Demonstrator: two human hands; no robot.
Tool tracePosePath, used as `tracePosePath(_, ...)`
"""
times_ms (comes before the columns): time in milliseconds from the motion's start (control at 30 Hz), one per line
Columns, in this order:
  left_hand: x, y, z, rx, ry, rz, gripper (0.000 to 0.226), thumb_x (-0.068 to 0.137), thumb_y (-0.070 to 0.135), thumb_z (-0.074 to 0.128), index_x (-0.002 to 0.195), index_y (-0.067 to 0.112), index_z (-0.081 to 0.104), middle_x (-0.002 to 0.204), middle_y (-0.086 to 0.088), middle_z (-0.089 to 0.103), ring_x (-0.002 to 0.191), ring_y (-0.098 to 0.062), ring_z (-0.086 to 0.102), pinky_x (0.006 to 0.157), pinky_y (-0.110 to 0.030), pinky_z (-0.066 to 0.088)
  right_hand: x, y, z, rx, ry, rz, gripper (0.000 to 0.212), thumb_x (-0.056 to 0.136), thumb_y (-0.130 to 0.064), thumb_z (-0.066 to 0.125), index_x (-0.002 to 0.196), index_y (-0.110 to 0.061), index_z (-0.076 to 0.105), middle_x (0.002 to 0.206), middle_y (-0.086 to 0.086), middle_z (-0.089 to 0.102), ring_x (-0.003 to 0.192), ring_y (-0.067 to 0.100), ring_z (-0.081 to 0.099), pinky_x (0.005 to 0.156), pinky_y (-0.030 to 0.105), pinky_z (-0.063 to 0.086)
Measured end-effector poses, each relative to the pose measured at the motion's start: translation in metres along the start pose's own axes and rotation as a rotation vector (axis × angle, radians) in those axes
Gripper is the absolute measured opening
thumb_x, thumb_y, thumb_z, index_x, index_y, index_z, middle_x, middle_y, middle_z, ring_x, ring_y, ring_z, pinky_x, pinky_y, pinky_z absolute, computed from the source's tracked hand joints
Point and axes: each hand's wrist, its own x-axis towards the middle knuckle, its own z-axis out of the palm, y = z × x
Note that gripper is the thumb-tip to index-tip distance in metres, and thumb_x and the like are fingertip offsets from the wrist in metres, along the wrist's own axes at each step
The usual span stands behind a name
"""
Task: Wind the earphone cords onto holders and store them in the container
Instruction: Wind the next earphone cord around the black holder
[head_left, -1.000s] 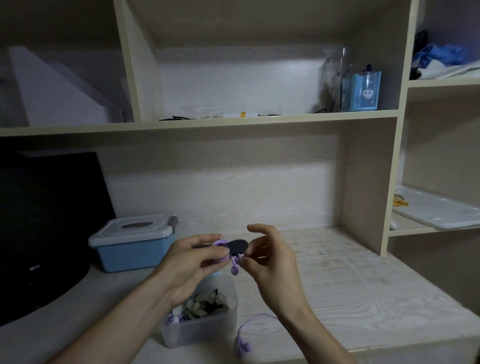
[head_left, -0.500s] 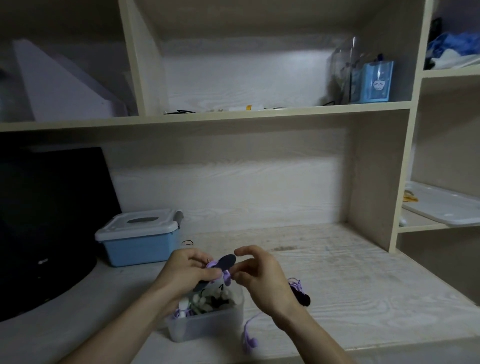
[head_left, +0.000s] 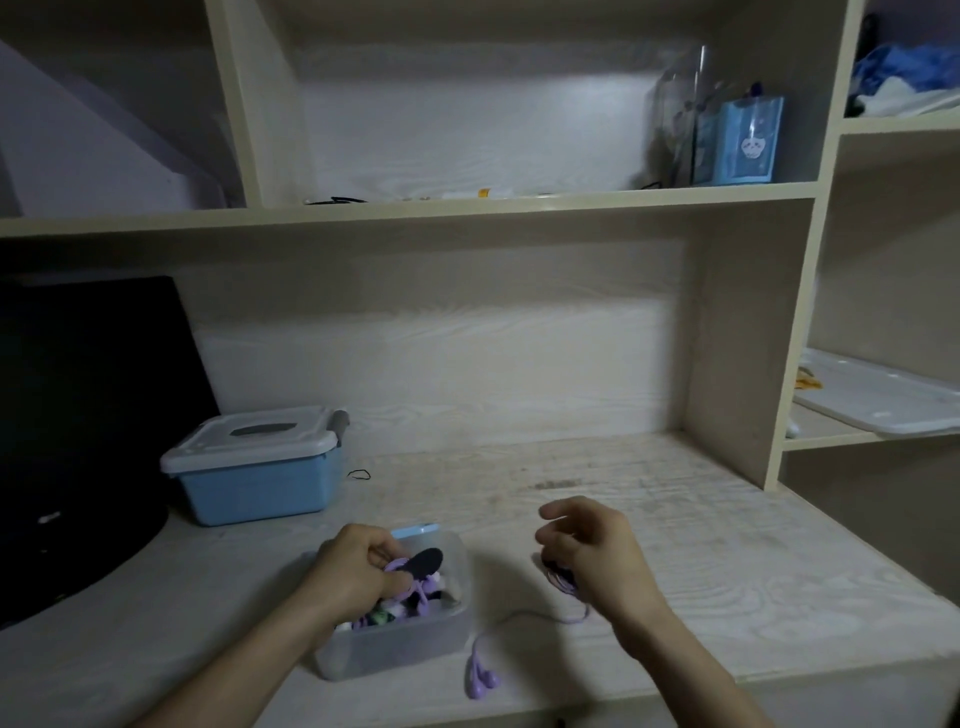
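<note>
My left hand (head_left: 353, 574) grips a black holder wound with purple earphone cord (head_left: 423, 564), held just over the open clear plastic container (head_left: 395, 652) at the desk's front. Inside the container lie several other wound earphones in purple, white and black. My right hand (head_left: 587, 553) hovers to the right with its fingers loosely curled and apart, right above a second black holder (head_left: 561, 576) on the desk. A loose purple cord runs from that holder to a pair of purple earbuds (head_left: 480, 678) near the front edge.
A blue box with a white lid (head_left: 254, 462) stands at the back left, beside a black monitor (head_left: 78, 426). A small black loop (head_left: 358, 474) lies on the desk. Shelves rise behind and to the right, with a white tray (head_left: 878, 395).
Both hands came down from chest height. My right hand let go of the wound holder and moved right over the second holder, while my left lowered the wound holder to the container.
</note>
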Motion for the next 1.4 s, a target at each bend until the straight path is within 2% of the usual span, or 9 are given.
tracePosePath(100, 0.007, -0.002, 0.003, 0.020, -0.042, -0.020, 0.011, 0.071, 0.004, 0.079, 0.078, 0.012, 0.075, 0.056, 0.005, 0.070, 0.050, -0.003, 0.061, 0.048, -0.012, 0.042, 0.006, 0.011, -0.020, -0.025, 0.079, 0.021, 0.015, 0.086, 0.000, 0.066, 0.091, -0.013, 0.072, 0.083, 0.017, 0.073, 0.065, 0.021, 0.067, 0.053, 0.025, 0.053)
tracePosePath(267, 0.012, -0.003, 0.018, 0.111, -0.034, -0.055, 0.024, 0.061, 0.019, 0.082, 0.081, 0.015, 0.069, 0.071, 0.002, 0.068, 0.062, -0.011, 0.057, 0.054, -0.022, 0.039, 0.018, 0.032, -0.039, -0.196, 0.185, 0.002, 0.023, 0.083, 0.002, 0.067, 0.082, -0.020, 0.072, 0.081, -0.003, 0.073, 0.074, 0.014, 0.068, 0.063, 0.022, 0.047)
tracePosePath(400, 0.014, -0.004, 0.025, 0.134, -0.033, -0.056, 0.029, 0.064, 0.018, 0.085, 0.086, 0.008, 0.068, 0.068, 0.003, 0.065, 0.059, -0.008, 0.055, 0.049, -0.020, 0.035, 0.021, 0.048, -0.047, -0.376, 0.165, 0.021, 0.024, 0.077, 0.002, 0.067, 0.091, -0.017, 0.074, 0.082, 0.000, 0.073, 0.075, 0.013, 0.067, 0.059, 0.013, 0.043)
tracePosePath(633, 0.018, -0.010, 0.027, 0.114, -0.026, -0.042, 0.032, 0.060, 0.016, 0.088, 0.082, 0.005, 0.068, 0.064, 0.000, 0.067, 0.057, -0.009, 0.057, 0.051, -0.021, 0.040, 0.022, 0.065, -0.037, -0.453, 0.014, 0.106, 0.032, 0.080, -0.025, 0.076, 0.110, -0.016, 0.070, 0.092, 0.003, 0.072, 0.078, 0.015, 0.065, 0.057, 0.015, 0.041)
tracePosePath(833, 0.015, -0.009, 0.026, 0.146, 0.066, 0.000, 0.037, 0.063, 0.021, 0.087, 0.088, 0.006, 0.065, 0.067, 0.003, 0.064, 0.064, -0.013, 0.058, 0.057, -0.021, 0.043, 0.022, 0.066, -0.024, -0.507, -0.022, 0.111, 0.045, 0.073, -0.027, 0.081, 0.114, -0.017, 0.067, 0.093, 0.003, 0.074, 0.084, 0.019, 0.067, 0.070, 0.029, 0.049)
tracePosePath(933, 0.010, -0.002, 0.025, 0.213, 0.193, 0.074, 0.033, 0.066, 0.033, 0.085, 0.085, 0.020, 0.061, 0.080, 0.005, 0.062, 0.076, -0.014, 0.061, 0.071, -0.029, 0.050, 0.022, 0.065, -0.021, -0.486, 0.001, 0.124, 0.047, 0.072, -0.022, 0.080, 0.116, -0.014, 0.066, 0.086, 0.002, 0.068, 0.079, 0.019, 0.062, 0.068, 0.027, 0.043)
tracePosePath(1067, -0.001, 0.018, 0.027, 0.231, 0.311, 0.298, 0.028, 0.073, 0.024, 0.080, 0.088, 0.026, 0.057, 0.089, 0.007, 0.058, 0.087, -0.015, 0.057, 0.076, -0.031, 0.048, 0.020, 0.063, -0.021, -0.445, 0.028, 0.115, 0.044, 0.072, -0.023, 0.080, 0.113, -0.013, 0.068, 0.084, 0.001, 0.071, 0.077, 0.018, 0.065, 0.061, 0.024, 0.042)
tracePosePath(1233, -0.012, 0.049, 0.042, 0.147, 0.238, 0.431, 0.034, 0.077, 0.021, 0.077, 0.107, 0.021, 0.062, 0.106, 0.009, 0.060, 0.099, -0.010, 0.055, 0.084, -0.023, 0.044, 0.013, 0.035, -0.029, -0.218, 0.103, 0.023, 0.026, 0.066, -0.018, 0.084, 0.089, -0.022, 0.072, 0.076, -0.002, 0.074, 0.069, 0.010, 0.067, 0.061, 0.028, 0.051)
tracePosePath(1400, -0.020, 0.084, 0.064, -0.149, 0.098, 0.341, 0.061, 0.070, 0.025, 0.084, 0.125, 0.026, 0.055, 0.114, 0.003, 0.063, 0.101, -0.015, 0.062, 0.090, -0.032, 0.052, 0.000, 0.000, -0.036, -0.009, 0.054, -0.110, 0.020, 0.067, -0.007, 0.079, 0.081, -0.020, 0.074, 0.080, 0.004, 0.076, 0.071, 0.018, 0.071, 0.070, 0.041, 0.058)
